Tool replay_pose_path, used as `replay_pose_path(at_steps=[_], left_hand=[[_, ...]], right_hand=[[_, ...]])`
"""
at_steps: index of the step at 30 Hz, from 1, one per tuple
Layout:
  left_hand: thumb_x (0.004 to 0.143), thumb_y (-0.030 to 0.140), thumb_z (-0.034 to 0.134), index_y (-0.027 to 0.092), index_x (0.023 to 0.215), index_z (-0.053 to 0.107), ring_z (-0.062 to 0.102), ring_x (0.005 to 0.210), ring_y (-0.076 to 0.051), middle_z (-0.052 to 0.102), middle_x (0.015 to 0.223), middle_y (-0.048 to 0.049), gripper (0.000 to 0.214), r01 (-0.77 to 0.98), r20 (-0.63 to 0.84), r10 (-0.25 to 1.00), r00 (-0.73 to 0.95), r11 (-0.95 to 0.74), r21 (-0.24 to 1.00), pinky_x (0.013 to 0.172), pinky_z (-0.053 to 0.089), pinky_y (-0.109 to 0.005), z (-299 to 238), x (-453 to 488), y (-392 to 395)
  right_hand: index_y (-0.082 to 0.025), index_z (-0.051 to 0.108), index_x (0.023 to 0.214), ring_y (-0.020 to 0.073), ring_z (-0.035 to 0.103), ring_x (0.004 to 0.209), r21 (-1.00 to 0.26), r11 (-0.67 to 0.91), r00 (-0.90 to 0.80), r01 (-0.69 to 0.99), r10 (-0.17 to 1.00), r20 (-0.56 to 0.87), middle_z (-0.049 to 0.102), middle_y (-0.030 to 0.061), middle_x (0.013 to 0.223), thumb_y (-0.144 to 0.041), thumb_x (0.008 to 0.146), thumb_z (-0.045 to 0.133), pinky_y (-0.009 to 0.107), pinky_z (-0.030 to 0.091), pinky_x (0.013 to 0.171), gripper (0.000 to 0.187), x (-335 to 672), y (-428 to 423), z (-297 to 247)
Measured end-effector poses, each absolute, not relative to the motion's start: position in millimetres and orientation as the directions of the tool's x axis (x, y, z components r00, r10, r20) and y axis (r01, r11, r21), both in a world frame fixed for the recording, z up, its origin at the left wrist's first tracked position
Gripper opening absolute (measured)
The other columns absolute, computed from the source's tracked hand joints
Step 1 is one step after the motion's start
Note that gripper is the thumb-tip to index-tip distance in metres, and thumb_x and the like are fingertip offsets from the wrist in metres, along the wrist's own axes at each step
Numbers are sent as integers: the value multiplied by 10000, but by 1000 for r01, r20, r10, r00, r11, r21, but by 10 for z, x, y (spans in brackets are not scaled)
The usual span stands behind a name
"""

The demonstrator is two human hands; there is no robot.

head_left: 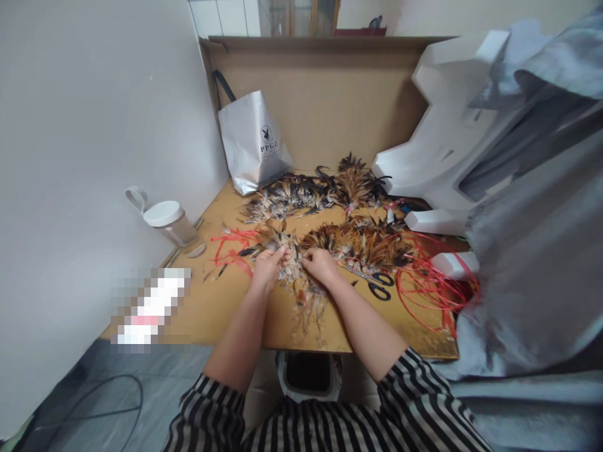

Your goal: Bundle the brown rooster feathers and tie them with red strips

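Observation:
Both of my hands rest on a small bunch of brown and white feathers near the middle of a wooden board. My left hand has its fingers pinched on the left side of the bunch. My right hand is closed on its right side. More loose feathers trail from under my hands toward the board's front edge. A long row of brown and black feathers lies just right of my right hand.
Black-handled scissors lie right of my right hand, beside tangled red cord. Another feather pile sits farther back. A silver bag, a lidded jar, white foam pieces and grey cloth surround the board.

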State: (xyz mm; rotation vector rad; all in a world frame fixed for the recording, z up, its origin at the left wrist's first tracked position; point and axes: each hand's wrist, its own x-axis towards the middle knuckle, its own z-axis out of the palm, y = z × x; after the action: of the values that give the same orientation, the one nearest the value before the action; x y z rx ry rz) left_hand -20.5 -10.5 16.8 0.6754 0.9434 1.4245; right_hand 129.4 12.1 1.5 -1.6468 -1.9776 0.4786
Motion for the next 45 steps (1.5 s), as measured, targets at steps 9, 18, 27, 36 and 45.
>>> replay_pose_path(at_steps=[9, 18, 27, 36, 45], left_hand=[[585, 272, 716, 78, 691, 639, 544, 519, -59, 649, 666, -72, 234, -448, -142, 990, -27, 115, 887, 493, 405, -162, 132, -195, -104], [630, 230, 688, 80, 752, 644, 606, 619, -90, 675, 776, -106, 199, -448, -175, 984, -17, 149, 882, 565, 452, -176, 117, -196, -103], [630, 252, 692, 85, 761, 657, 611, 633, -97, 680, 798, -113, 216, -420, -167, 985, 48, 172, 891, 586, 455, -183, 104, -204, -117], [603, 259, 709, 72, 761, 659, 606, 594, -105, 676, 745, -114, 250, -387, -175, 979, 103, 201, 900, 526, 438, -175, 123, -184, -130], [605, 283, 710, 82, 760, 658, 601, 584, -94, 675, 741, -102, 260, -375, -199, 975, 94, 220, 901, 522, 437, -165, 137, -190, -128]], right_hand=[[-214, 632, 695, 154, 581, 691, -502, 198, -139, 842, 978, 153, 658, 24, 721, -303, 694, 497, 224, 352, 577, 162, 1226, 68, 60], [-166, 609, 598, 101, 474, 485, -934, 142, -27, 328, 990, 141, 576, -10, 535, -280, 605, 556, 224, 364, 512, 126, 1283, 221, -55], [-153, 568, 650, 34, 308, 374, -930, -128, -198, -344, 978, -61, 439, -65, 433, -316, 564, 683, 169, 171, 371, 218, 1230, 152, 95], [-150, 587, 655, 40, 357, 383, -950, -114, -197, -290, 979, -57, 476, -56, 440, -314, 561, 678, 166, 224, 372, 209, 1172, 132, 59], [-160, 578, 670, 49, 403, 385, -934, -97, -158, -345, 986, -44, 511, -47, 453, -314, 586, 667, 169, 286, 384, 197, 1183, 131, 89]])
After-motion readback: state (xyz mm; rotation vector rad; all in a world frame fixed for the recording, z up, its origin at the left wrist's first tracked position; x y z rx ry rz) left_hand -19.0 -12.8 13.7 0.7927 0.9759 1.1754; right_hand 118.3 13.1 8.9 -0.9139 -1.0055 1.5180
